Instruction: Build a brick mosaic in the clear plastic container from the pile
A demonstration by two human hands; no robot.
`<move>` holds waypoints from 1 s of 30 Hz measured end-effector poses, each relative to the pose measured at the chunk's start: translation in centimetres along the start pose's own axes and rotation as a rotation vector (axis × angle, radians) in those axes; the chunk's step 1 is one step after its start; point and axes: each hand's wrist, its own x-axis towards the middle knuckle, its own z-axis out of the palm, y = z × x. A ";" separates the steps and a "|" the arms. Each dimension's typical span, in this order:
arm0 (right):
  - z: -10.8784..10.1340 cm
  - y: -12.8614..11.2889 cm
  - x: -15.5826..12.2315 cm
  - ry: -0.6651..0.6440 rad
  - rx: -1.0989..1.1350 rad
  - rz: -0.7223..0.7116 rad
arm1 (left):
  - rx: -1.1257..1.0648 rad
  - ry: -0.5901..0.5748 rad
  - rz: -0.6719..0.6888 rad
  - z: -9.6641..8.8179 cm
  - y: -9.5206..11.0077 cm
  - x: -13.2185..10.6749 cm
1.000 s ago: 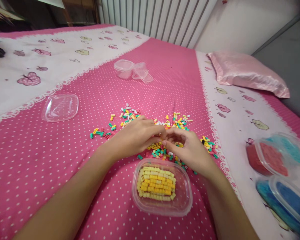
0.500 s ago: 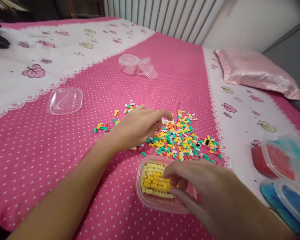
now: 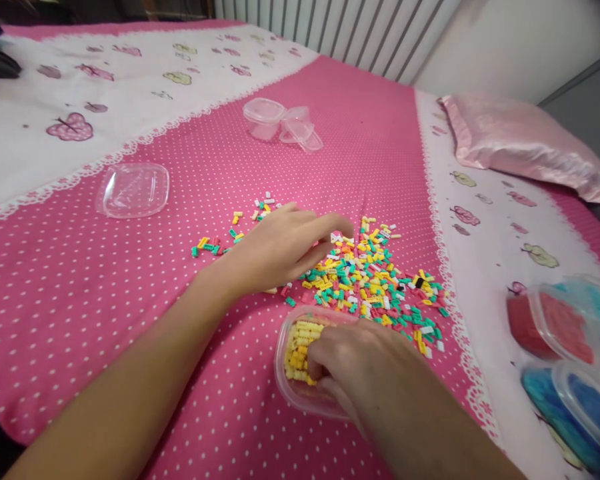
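A pile of small bricks [image 3: 375, 280] in yellow, green, white and red lies scattered on the pink dotted bedspread [image 3: 130, 293]. My left hand [image 3: 280, 248] rests on the pile's left side. Its fingers reach forward with the thumb drawn in under them in a loose pinch, and what is between them is hidden. In front of the pile stands a clear plastic tub [image 3: 284, 373] holding yellow bricks [image 3: 299, 343]. My right hand [image 3: 363, 367] is down inside this tub with its fingers curled onto the yellow bricks, covering most of them.
A clear lid [image 3: 134, 191] lies at the left. Two small clear tubs [image 3: 280, 123] stand further back. At the right edge are tubs of red [image 3: 545, 327] and blue [image 3: 565, 407] pieces. A pink pillow [image 3: 520, 143] lies at the back right.
My right hand left the pile, where it met my left hand, and came back and down into the tub of yellow bricks. My left hand stayed on the pile.
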 end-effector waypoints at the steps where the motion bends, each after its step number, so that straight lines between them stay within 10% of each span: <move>1: 0.3 0.2 0.2 -0.006 -0.010 0.009 | 0.002 -0.004 -0.005 0.0 0.0 0.0; 22: 2.2 1.4 1.4 -0.036 0.056 0.013 | 0.011 -0.040 0.007 0.0 -0.1 0.1; 30: -3.2 1.5 1.1 0.053 0.053 -0.001 | 0.042 -0.048 -0.043 0.1 -0.6 -0.1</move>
